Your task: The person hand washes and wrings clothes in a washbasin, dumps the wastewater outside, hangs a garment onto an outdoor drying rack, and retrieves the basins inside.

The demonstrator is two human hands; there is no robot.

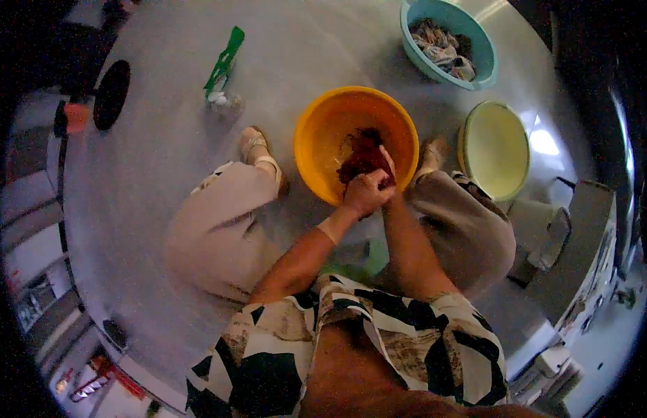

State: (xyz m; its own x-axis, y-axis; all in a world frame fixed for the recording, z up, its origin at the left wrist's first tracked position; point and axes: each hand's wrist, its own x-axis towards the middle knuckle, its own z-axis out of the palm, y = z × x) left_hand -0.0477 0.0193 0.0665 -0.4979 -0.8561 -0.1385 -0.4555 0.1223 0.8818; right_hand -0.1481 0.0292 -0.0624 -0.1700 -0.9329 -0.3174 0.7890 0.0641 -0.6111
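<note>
Between my feet, an orange basin (308, 150) stands on the floor. A dark red, limp bundle (363, 159), perhaps cloth, hangs over its near right side and partly lies inside. My left hand (366, 193) is closed around the near end of the bundle. Close against it, my right hand (388, 169) grips the bundle's right side, its fingers partly hidden. The two hands touch or nearly touch above the basin's near rim. Darker bits show on the basin's inner wall, too blurred to name.
A teal basin (409, 49) holding crumpled, mixed-colour pieces stands at the far right. Nearer is a pale yellow basin (496, 150). A green and clear plastic bag (226, 66) lies at the far left. A grey box-like stool (571, 223) stands on the right.
</note>
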